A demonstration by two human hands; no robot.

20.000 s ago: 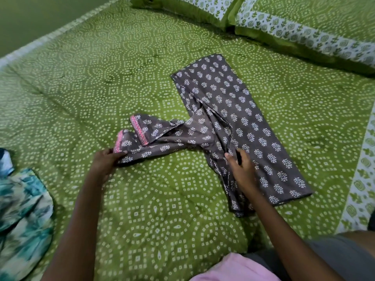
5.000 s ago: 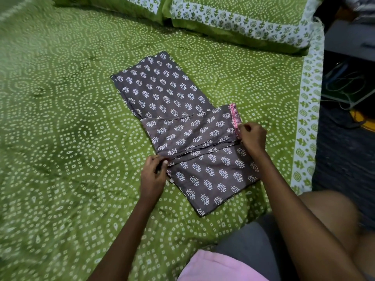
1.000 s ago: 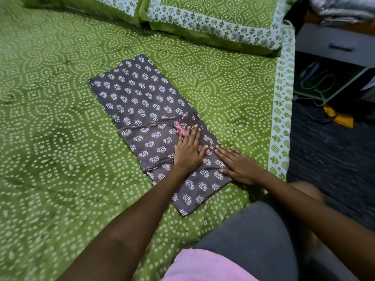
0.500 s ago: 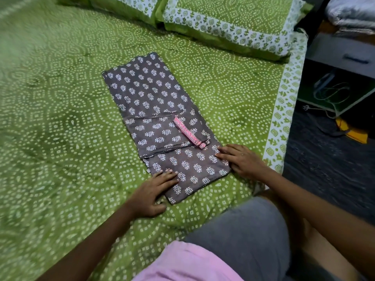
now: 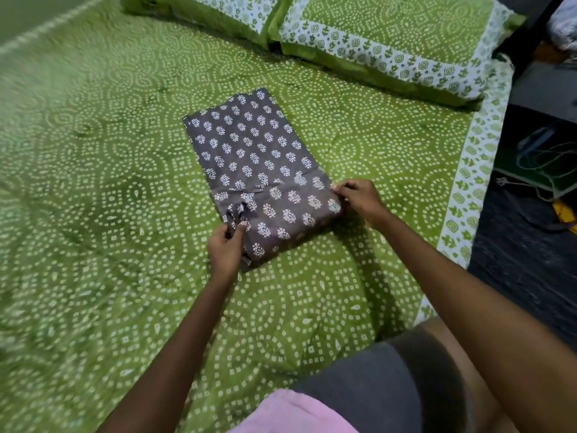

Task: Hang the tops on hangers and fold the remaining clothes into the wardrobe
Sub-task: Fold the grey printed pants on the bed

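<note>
Kneeling at my green patterned bedspread (image 5: pixel 93 214), two pillows (image 5: pixel 390 42) ahead, my left hand (image 5: pixel 225 250) and right hand (image 5: pixel 359 196) pinch the folded grey garment (image 5: pixel 249 145).

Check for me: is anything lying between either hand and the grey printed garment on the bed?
Nothing is. Both hands already hold the grey printed garment: the left hand pinches its near left corner and the right hand grips its right edge. Only the green bedspread lies around it. No wardrobe is in view.
</note>
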